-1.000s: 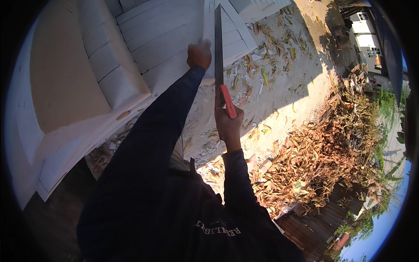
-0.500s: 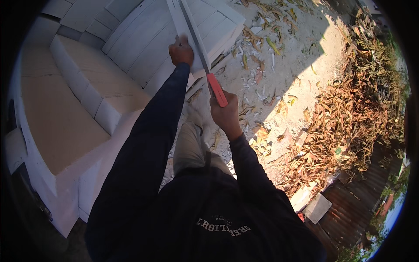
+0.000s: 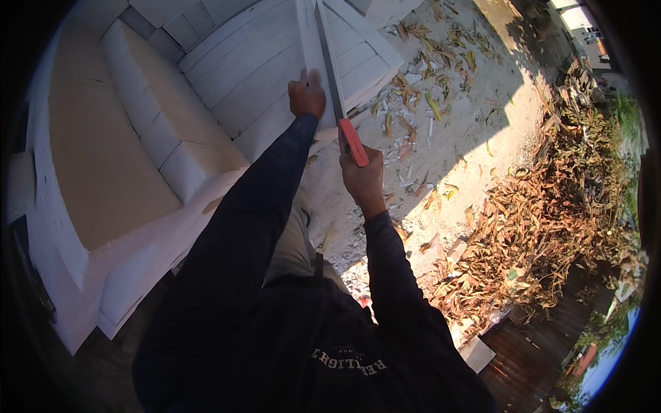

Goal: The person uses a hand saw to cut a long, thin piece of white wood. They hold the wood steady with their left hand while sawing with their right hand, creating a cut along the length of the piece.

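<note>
A hand saw with a red handle (image 3: pixel 353 142) is gripped by my right hand (image 3: pixel 363 179). Its long grey blade (image 3: pixel 328 62) points away from me, up past the top edge of the view. Just left of the blade lies a long, narrow white strip (image 3: pixel 310 41), resting over large white blocks (image 3: pixel 258 58). My left hand (image 3: pixel 306 96) is closed at the near end of this strip, with its fingertips slightly blurred. The contact between blade and strip is hard to make out.
Stacked white blocks with tan tops (image 3: pixel 110 144) rise on the left. Pale ground with white chips and scattered leaves (image 3: pixel 430 103) lies to the right. Beyond are a heap of dry brown leaves (image 3: pixel 530 227) and a rusty corrugated sheet (image 3: pixel 533 344).
The whole view has shifted, so blocks and hands appear farther right. My right hand with the saw has come nearer to my left hand, which stays at the white strip.
</note>
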Tool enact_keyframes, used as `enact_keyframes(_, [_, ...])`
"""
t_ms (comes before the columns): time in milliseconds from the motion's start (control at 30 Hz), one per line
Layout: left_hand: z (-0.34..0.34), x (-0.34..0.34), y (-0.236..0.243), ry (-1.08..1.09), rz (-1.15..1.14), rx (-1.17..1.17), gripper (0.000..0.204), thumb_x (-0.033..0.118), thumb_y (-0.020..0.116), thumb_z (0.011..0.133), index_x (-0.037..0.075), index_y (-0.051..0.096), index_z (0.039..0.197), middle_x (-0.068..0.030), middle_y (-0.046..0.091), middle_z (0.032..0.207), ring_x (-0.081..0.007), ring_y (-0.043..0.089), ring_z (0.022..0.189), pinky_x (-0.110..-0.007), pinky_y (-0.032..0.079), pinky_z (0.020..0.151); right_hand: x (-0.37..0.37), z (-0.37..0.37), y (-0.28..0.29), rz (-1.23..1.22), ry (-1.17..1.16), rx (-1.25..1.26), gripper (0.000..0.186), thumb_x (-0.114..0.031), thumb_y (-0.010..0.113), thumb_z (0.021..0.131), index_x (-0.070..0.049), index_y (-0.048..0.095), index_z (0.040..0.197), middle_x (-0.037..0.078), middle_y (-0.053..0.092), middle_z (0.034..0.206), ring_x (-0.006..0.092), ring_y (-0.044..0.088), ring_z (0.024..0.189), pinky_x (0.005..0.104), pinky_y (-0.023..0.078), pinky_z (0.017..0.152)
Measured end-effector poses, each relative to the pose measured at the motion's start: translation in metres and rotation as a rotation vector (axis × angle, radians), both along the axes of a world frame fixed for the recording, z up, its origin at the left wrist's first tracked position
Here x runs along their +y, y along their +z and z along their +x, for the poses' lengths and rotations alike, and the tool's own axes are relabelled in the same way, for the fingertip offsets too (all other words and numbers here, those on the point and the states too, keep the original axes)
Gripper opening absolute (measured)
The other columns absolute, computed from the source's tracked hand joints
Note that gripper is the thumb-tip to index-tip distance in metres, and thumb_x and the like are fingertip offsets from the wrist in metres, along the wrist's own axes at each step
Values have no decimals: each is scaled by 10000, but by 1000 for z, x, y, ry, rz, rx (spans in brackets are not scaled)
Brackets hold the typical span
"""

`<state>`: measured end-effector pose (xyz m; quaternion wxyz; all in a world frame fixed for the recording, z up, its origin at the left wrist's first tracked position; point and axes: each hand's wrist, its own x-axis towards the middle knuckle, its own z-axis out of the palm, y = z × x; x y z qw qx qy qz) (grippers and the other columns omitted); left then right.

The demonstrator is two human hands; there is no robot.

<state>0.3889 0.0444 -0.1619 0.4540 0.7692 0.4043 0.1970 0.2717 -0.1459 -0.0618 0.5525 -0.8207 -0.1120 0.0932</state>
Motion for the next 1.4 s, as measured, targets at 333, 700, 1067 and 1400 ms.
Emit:
enact_keyframes(333, [-10,0,-15,70,53,-30,552,477,545,1016,35,685,1317,-285,633,981,-438,648,966,-506,513,876,-34,-54,13,-122,37,122,162,-37,595,865,79,684,934,133,622,672,149,599,622,348,477,595])
enact_keyframes(700, [0,2,-7,69,34,1,575,507,534,1016,53,676,1341,-273,633,1021,-436,646,985,-507,515,886,-47,-92,2,-27,-12,-76,174,-45,608,865,72,662,983,193,603,671,263,637,602,394,471,591])
enact_keyframes(1067, [3,5,-9,45,57,-5,571,494,535,1016,39,679,1329,-269,637,1033,-438,645,981,-504,512,882,-31,-57,1,-87,25,51,129,-56,600,868,60,646,899,169,565,630,198,559,575,385,456,576])
enact_keyframes(1400, [5,-1,-9,43,74,-7,550,485,543,1017,45,695,1309,-261,628,1009,-425,645,984,-491,515,874,6,-4,-2,-33,-18,-31,157,-28,595,856,76,559,744,155,520,599,197,503,541,395,408,550])
